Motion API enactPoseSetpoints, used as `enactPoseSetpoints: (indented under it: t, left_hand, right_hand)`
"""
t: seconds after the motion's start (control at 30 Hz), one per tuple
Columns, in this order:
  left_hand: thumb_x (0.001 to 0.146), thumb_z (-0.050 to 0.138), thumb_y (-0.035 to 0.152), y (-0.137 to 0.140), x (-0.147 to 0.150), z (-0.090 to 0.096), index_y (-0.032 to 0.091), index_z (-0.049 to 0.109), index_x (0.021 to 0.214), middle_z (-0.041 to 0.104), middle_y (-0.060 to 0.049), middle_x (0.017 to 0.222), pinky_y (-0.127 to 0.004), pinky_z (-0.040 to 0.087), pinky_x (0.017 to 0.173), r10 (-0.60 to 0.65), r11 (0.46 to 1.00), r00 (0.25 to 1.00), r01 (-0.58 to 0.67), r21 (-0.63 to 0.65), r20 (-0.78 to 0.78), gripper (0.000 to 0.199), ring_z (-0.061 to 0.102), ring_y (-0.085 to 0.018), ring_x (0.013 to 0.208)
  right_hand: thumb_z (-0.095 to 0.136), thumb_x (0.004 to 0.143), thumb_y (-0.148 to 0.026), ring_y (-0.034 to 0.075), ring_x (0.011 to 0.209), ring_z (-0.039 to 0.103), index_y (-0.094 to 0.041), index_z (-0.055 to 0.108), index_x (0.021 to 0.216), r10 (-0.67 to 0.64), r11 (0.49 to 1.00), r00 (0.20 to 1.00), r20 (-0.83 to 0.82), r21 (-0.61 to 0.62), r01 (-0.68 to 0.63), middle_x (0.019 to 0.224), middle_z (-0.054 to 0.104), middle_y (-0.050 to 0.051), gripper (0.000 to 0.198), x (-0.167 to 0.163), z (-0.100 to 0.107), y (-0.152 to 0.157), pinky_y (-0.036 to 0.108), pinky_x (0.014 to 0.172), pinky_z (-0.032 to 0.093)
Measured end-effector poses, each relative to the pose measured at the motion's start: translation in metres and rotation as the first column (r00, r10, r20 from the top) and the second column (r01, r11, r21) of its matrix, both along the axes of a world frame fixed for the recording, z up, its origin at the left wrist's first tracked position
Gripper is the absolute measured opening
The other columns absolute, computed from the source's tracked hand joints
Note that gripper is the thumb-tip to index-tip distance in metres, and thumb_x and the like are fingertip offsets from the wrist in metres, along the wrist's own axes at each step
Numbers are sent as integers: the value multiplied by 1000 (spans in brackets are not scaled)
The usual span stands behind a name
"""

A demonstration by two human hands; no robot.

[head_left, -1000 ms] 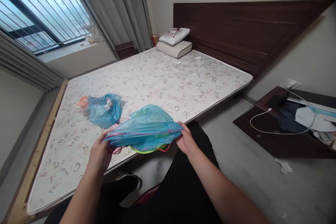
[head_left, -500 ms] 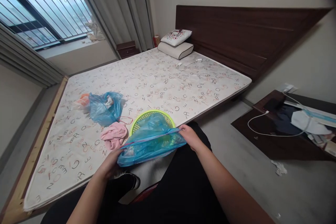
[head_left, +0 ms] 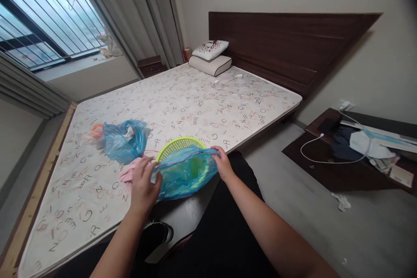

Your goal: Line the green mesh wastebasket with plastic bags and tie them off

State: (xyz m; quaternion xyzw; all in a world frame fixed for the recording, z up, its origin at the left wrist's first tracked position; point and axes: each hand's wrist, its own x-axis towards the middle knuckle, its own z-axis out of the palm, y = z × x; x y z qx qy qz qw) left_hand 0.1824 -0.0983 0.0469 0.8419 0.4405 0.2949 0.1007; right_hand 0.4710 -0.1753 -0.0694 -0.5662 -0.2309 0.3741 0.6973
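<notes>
A translucent blue plastic bag (head_left: 182,178) with a pinkish-purple drawstring edge is stretched across the front of a yellow-green plastic basket (head_left: 177,143) at the mattress edge. My right hand (head_left: 224,164) pinches the bag's upper right corner. At its left end, my left hand (head_left: 144,182) is raised with fingers curved and apart, the fingertips by the bag's rim. Part of a pink cloth (head_left: 127,173) shows behind that hand. Beyond the cloth lies a second, crumpled blue plastic bag (head_left: 122,145) with something whitish in its opening.
The bare mattress (head_left: 176,108) has printed letters. An orange and white plastic bag (head_left: 94,134) lies on its left side; two pillows (head_left: 210,61) are stacked by the headboard (head_left: 276,43). At right, a dark nightstand (head_left: 293,150) holds a cable and papers. Crumpled tissue (head_left: 341,202) is on the floor.
My left hand has risen from the bag's lower left corner, its fingers spreading in front of the pink cloth. My right hand still holds the other corner, and the bag's rim has lifted slightly.
</notes>
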Motion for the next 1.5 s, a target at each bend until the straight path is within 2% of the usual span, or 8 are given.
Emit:
enactPoseSetpoints:
  t: [0.17,0.33,0.47,0.77,0.87,1.07,1.2,1.5]
  left_hand:
    - [104,48,33,3,54,-15,23,64,142,65,-13,143,-40,46,116,-450,857,831,299,-420,-326,42,62,-27,132]
    - [101,52,22,45,75,-72,17,43,163,39,-24,167,-53,44,114,-359,908,688,102,-405,-631,64,48,-39,147]
    - [97,50,12,61,82,-82,17,53,156,58,-23,151,-50,46,109,-383,918,594,163,-361,-707,60,58,-37,135]
    - [101,47,27,101,79,-33,16,74,122,71,-17,131,-43,41,111,-59,995,942,81,54,-330,36,60,-33,126]
    - [92,54,29,131,71,-33,16,78,106,76,-16,118,-41,48,100,33,985,982,-63,-158,-186,30,66,-33,114]
    - [68,77,42,155,55,-38,16,76,99,68,-1,69,-25,38,55,199,702,980,-121,-702,30,40,57,-17,60]
    - [60,89,45,138,51,-41,15,74,97,73,-4,78,-27,51,64,166,417,965,120,-901,205,50,64,-18,67]
    - [69,91,47,104,51,-59,13,76,94,78,-9,86,-30,57,71,167,214,940,260,-942,297,45,70,-21,72]
  right_hand:
    - [64,80,-29,21,98,67,-24,71,105,-12,1000,1000,-27,9,12,107,74,3,26,-8,-9,-7,30,83,51]
    - [75,73,-38,14,58,56,-22,61,78,37,986,978,-207,-152,-70,66,63,-4,22,-5,-20,-8,23,53,42]
    - [81,68,-46,15,48,54,-23,55,79,135,974,929,-344,-128,-189,61,61,-5,37,-5,-24,-5,26,44,43]
    - [91,63,-44,14,65,59,-23,59,91,158,987,768,-620,75,-142,74,65,-5,48,12,-19,-1,26,62,49]
    - [94,62,-50,13,68,58,-22,61,86,207,976,772,-602,72,-206,74,64,-4,50,13,-18,0,25,66,46]
    - [84,72,-59,12,64,47,-22,62,84,179,984,958,-224,29,-177,69,58,-5,45,9,-16,6,25,64,35]
    - [79,76,-59,11,57,34,-23,57,86,202,979,974,-104,30,-200,61,45,-9,43,11,-17,9,25,59,26]
    - [71,81,-64,11,59,39,-23,48,72,222,971,969,-107,-61,-230,63,44,-7,48,17,-27,13,25,59,32]
